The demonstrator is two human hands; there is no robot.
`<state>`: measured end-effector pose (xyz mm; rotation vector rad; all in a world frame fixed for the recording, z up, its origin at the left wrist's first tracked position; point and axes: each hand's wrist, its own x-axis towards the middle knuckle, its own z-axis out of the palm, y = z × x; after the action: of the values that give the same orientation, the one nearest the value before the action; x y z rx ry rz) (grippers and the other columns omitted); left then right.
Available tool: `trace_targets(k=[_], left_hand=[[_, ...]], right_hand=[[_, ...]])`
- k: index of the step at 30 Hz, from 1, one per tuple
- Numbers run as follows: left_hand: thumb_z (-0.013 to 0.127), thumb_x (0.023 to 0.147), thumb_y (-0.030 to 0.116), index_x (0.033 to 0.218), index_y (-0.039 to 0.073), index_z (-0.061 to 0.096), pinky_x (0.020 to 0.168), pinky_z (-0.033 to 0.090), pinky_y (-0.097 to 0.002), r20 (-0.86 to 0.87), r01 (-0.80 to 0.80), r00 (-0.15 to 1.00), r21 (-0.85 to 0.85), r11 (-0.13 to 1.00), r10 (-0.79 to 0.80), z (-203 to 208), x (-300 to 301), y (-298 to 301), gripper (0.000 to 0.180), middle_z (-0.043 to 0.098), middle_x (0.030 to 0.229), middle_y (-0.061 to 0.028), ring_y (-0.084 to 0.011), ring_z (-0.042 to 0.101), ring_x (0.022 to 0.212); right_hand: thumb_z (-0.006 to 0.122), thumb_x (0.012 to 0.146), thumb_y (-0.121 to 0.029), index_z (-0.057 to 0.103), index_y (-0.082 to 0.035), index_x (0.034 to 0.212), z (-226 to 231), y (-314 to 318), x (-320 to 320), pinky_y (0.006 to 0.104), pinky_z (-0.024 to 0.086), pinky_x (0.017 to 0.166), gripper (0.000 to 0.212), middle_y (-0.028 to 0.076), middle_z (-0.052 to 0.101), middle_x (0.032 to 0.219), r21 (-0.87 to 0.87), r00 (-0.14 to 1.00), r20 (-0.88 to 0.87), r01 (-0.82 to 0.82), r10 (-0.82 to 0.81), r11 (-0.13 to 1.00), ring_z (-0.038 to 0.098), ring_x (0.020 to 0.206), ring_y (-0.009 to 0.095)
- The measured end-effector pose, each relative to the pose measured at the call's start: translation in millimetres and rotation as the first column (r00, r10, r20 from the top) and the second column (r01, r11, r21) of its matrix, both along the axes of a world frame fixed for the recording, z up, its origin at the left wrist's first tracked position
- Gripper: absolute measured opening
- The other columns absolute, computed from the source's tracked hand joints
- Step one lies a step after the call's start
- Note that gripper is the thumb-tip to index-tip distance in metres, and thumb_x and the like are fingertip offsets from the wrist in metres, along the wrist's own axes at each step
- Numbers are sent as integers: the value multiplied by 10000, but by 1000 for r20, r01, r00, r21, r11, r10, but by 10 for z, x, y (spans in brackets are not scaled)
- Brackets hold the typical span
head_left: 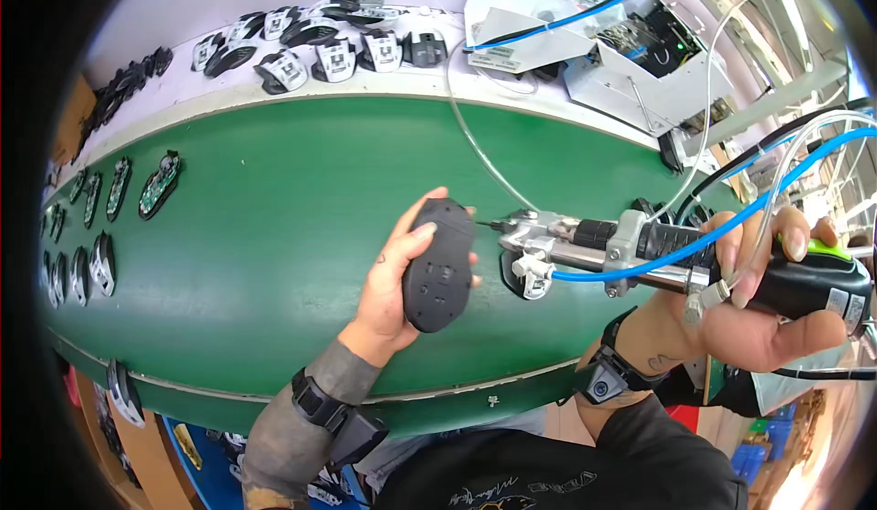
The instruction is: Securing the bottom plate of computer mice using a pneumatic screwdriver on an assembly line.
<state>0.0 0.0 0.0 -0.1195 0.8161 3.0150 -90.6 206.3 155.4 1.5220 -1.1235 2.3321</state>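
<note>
My left hand [388,282] is closed around a black computer mouse [441,273], held tilted with its underside and screw holes facing up. The thumb presses on its near-left edge, and the fingertips show along the right side. A power screwdriver [594,245] with a metal nose lies across my right hand [758,300], whose fingers wrap its black body. Its thin tip points left at the mouse's upper right edge, with a small gap between them. Below the nose, partly hidden, a mouse part [513,273] rests on the green belt [265,327].
Several white-and-black mouse shells [333,59] line the back ledge. Circuit-board assemblies [160,186] and more shells [102,266] lie on the belt at left. A white machine [612,76] stands at back right. A blue hose [694,256] and clear tubes [470,131] run to the screwdriver.
</note>
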Motion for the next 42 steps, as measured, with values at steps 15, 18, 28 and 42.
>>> trace_targets(k=[15, 18, 28, 42], left_hand=[[465, 944, 245, 1440, 74, 314, 787, 575, -410, 59, -61, 996, -20, 998, 62, 26, -73, 185, 546, 516, 1199, -124, -230, 613, 948], [463, 944, 253, 1445, 73, 308, 784, 576, -403, 41, -66, 997, -86, 994, 70, 10, -64, 213, 554, 518, 1189, -126, -230, 615, 945], [497, 934, 231, 1431, 56, 333, 770, 575, -381, 34, 27, 999, 5, 1000, -27, 48, -43, 192, 552, 542, 1122, -124, -221, 624, 930], [512, 917, 300, 1384, 117, 394, 781, 552, -422, 73, -406, 909, -63, 912, 410, 50, -134, -145, 516, 532, 1187, -106, -221, 600, 913]], right_hand=[[650, 865, -478, 398, 21, 1326, 77, 51, 8, 322, 430, 685, 724, 86, 476, 1041, -26, 995, -12, -96, 96, 995, 480, 593, 130], [651, 863, -482, 391, 18, 1339, 70, 58, 11, 314, 420, 680, 738, 87, 481, 1029, -28, 996, 12, -83, 83, 996, 480, 589, 127], [606, 898, -486, 405, 26, 1346, 88, -13, -35, 295, 382, 674, 709, 78, 491, 1000, 27, 986, -74, -149, 150, 989, 479, 614, 98], [667, 887, -376, 345, -39, 1359, 115, -59, 207, 306, 501, 576, 663, 74, 531, 1024, -7, 988, 37, -151, 151, 989, 614, 574, 149]])
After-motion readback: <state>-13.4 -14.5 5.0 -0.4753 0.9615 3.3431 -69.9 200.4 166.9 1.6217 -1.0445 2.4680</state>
